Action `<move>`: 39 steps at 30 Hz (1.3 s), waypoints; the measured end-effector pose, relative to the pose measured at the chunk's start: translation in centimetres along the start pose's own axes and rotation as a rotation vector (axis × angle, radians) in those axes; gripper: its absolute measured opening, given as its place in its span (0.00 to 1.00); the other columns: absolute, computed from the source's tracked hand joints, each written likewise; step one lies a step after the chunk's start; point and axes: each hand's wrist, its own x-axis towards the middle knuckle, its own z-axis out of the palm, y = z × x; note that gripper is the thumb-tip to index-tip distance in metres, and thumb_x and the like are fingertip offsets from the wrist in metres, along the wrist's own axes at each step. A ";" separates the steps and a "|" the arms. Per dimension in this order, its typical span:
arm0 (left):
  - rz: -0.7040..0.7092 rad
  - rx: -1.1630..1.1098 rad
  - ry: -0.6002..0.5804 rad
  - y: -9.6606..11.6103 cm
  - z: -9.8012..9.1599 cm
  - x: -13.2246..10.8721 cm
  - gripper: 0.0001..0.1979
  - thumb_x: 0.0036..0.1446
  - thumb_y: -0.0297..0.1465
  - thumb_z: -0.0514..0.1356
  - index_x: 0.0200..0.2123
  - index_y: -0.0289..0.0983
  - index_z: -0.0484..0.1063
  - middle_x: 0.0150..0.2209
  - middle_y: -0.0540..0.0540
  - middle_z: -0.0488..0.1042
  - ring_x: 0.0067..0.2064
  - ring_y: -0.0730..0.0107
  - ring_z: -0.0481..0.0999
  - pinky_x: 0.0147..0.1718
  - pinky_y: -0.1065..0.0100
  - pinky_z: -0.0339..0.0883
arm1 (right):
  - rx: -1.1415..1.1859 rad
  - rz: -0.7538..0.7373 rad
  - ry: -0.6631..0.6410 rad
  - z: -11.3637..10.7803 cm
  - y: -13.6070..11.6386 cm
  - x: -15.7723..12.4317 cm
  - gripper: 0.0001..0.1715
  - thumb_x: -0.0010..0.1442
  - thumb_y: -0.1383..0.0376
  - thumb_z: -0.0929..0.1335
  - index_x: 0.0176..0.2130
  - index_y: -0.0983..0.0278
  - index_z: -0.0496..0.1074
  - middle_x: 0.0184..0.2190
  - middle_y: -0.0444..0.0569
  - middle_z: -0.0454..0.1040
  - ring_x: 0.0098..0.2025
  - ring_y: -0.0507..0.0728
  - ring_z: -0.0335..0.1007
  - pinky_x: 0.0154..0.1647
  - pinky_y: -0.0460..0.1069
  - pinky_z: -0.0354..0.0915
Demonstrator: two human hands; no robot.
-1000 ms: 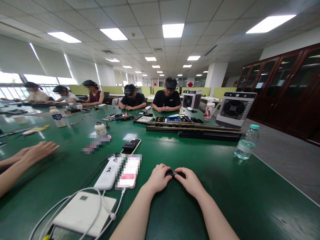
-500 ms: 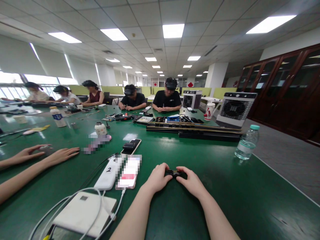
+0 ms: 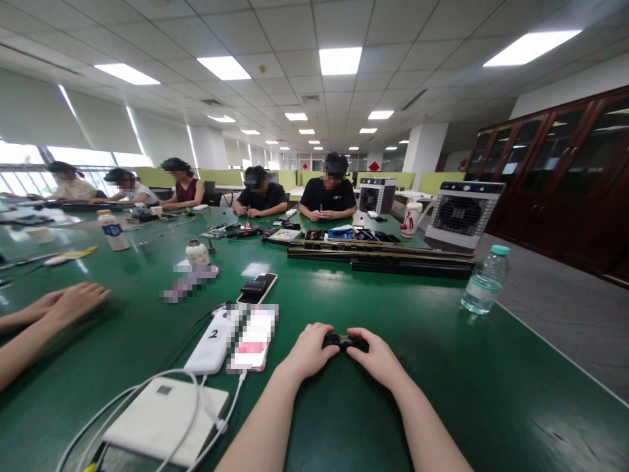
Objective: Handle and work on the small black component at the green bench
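A small dark object (image 3: pixel 343 341) with a lighter patch on top sits low over the green table (image 3: pixel 442 393), held at both ends. My left hand (image 3: pixel 312 349) is closed on its left end, thumb in front and fingers behind. On the other end, my right hand (image 3: pixel 373 353) grips it in the same way. The fingers cover much of the object, so its exact kind does not show. To the left of my left hand lies a lit phone (image 3: pixel 253 337) with a white cable, beside a white power bank (image 3: pixel 212 341) marked 2.
A water bottle (image 3: pixel 486 280) stands at the right. Long black rails (image 3: pixel 413 267) lie across the table's far part. A white box (image 3: pixel 167 416) with looped cables is at near left. A co-worker's hands (image 3: pixel 69 305) rest at far left; several people sit beyond.
The co-worker's hands at the left have drawn back leftward and come together. My own hands and the dark object look nearly unmoved.
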 end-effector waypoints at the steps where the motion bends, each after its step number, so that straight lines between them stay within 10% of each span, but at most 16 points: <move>1: 0.003 0.001 -0.003 -0.1 0.1 0.0 0.19 0.54 0.35 0.58 0.49 0.36 0.68 0.49 0.42 0.71 0.50 0.57 0.67 0.50 0.62 0.60 | 0.001 -0.001 0.000 0.0 0.0 0.0 0.23 0.47 0.65 0.68 0.46 0.63 0.72 0.46 0.51 0.75 0.50 0.60 0.69 0.56 0.56 0.61; 39: 0.042 -0.051 0.002 -0.3 0.5 0.2 0.19 0.53 0.32 0.57 0.49 0.35 0.69 0.48 0.41 0.71 0.50 0.58 0.68 0.51 0.61 0.60 | -0.038 -0.004 0.002 -0.2 -0.8 -0.2 0.22 0.47 0.62 0.69 0.44 0.63 0.74 0.46 0.52 0.76 0.50 0.61 0.70 0.56 0.56 0.61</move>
